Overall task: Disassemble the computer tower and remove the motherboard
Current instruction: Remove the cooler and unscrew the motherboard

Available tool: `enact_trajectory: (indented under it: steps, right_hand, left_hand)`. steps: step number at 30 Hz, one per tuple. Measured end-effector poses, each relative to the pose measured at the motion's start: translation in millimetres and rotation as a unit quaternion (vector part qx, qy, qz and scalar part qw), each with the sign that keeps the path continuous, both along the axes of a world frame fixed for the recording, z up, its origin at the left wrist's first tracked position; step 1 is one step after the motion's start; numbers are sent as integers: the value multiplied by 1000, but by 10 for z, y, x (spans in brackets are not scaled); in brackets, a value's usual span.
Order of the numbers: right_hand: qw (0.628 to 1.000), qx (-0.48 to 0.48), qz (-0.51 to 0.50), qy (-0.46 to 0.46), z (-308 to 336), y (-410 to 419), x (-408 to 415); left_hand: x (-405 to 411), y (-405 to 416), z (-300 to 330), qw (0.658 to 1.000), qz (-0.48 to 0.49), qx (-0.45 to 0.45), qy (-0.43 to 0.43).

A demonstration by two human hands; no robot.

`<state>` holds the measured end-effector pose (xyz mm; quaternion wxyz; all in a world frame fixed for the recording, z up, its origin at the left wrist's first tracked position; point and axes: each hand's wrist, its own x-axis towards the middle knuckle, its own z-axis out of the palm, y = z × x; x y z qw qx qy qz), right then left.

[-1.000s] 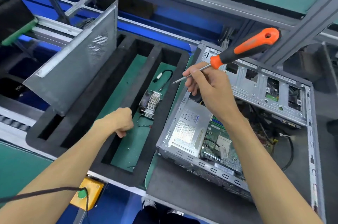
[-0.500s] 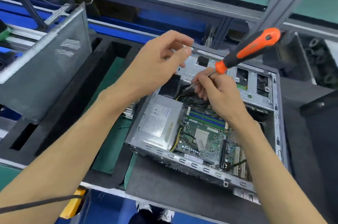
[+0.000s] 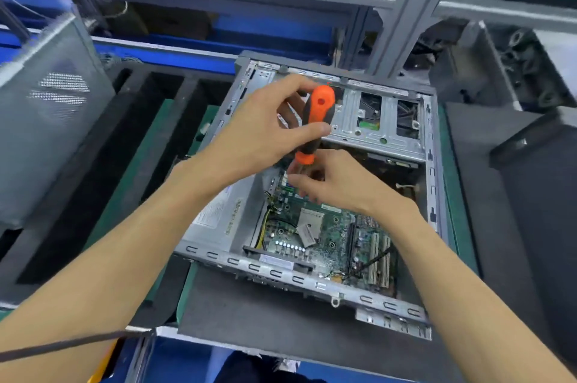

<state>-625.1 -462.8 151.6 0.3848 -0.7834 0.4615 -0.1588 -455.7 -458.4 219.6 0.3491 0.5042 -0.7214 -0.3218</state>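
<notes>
Head view, sole entry.

Item: open grey sheet-metal computer tower [image 3: 315, 284], lying on its side on a dark grey foam mat [image 3: 249, 320]; side cover off. Inside, the green printed-circuit motherboard [image 3: 324, 239] sits seated on the case floor, bare processor socket showing, white expansion slots at its right; beside it on the left lies the silver boxed power supply [image 3: 218, 214].

Item: orange-and-black-handled screwdriver [image 3: 315, 123], upright, shaft pointing down into the case toward the upper edge of the board; the tip is hidden behind the fingers.

Item: left hand [image 3: 262, 136], fingers and thumb curled round the screwdriver handle from the top.

Item: right hand [image 3: 334, 182], low over the board, fingertips pinched about the shaft just under the orange collar, steadying it.

Change noted: a second ago the right hand alone held the tool slanted, by the shaft, while the left was a fist over the black foam sorting tray [image 3: 140, 164]; the left has since crossed over and taken the handle, and the tool has swung to vertical.

Reading: likely the set-up for driving out a motherboard mounting screw. The board is not yet freed; yellow and black cables still run at its left edge.

Also present: a grey perforated metal side panel [image 3: 46, 120] leaning at far left.
</notes>
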Motion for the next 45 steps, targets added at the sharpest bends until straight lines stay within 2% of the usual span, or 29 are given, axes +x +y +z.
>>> enact_trajectory:
  steps: [2,5,8,9,11,13,16,21,26,28,30,32,35,37,41,45]
  right_hand:
    - [998,12,-37,-52,2,38,6]
    - [998,-45,-21,-29,-11,92,39]
    - [996,-39,-53,-52,-27,37,22]
    - [995,-40,-73,-56,-24,5,-8]
    - [991,-42,-109,-67,-24,-51,-78]
    - [988,-24,-134,-73,-54,-72,-137]
    - [992,4,-116,-42,-107,-79,-205]
    - [975,72,-175,-117,-68,-78,-212]
    - [963,44,-240,-115,17,-75,-214]
    - [964,10,-243,-109,46,-58,-238]
    - [964,-9,-241,-111,63,-48,-253]
    - [967,-17,-231,-111,75,-46,-258]
    - [965,-7,-230,-126,95,-60,-282]
    - [959,22,-233,-163,115,-69,-309]
    - [946,101,-190,-241,197,-53,-335]
    - [954,154,-84,-242,231,-1,-256]
  left_hand:
    - [18,43,-33,1000,1,4,0]
    - [65,94,-78,999,-8,30,31]
    - [200,85,-163,997,23,62,36]
    - [254,79,-211,998,41,54,-5]
    - [351,80,-305,986,37,29,-159]
    - [388,120,-397,950,-15,24,-311]
    - [321,159,-510,900,-85,30,-426]
    - [-7,125,-587,824,-168,-24,-541]
    - [-354,136,-705,727,-251,82,-634]
    - [-416,79,-708,703,-266,112,-650]
    - [-393,5,-710,701,-257,125,-654]
    - [-323,-41,-678,713,-235,112,-652]
    - [-218,-100,-711,702,-220,-21,-677]
    - [-148,-123,-749,710,-209,-50,-670]
    - [-38,-207,-750,766,-169,17,-620]
    - [-12,-312,-713,823,-171,115,-529]
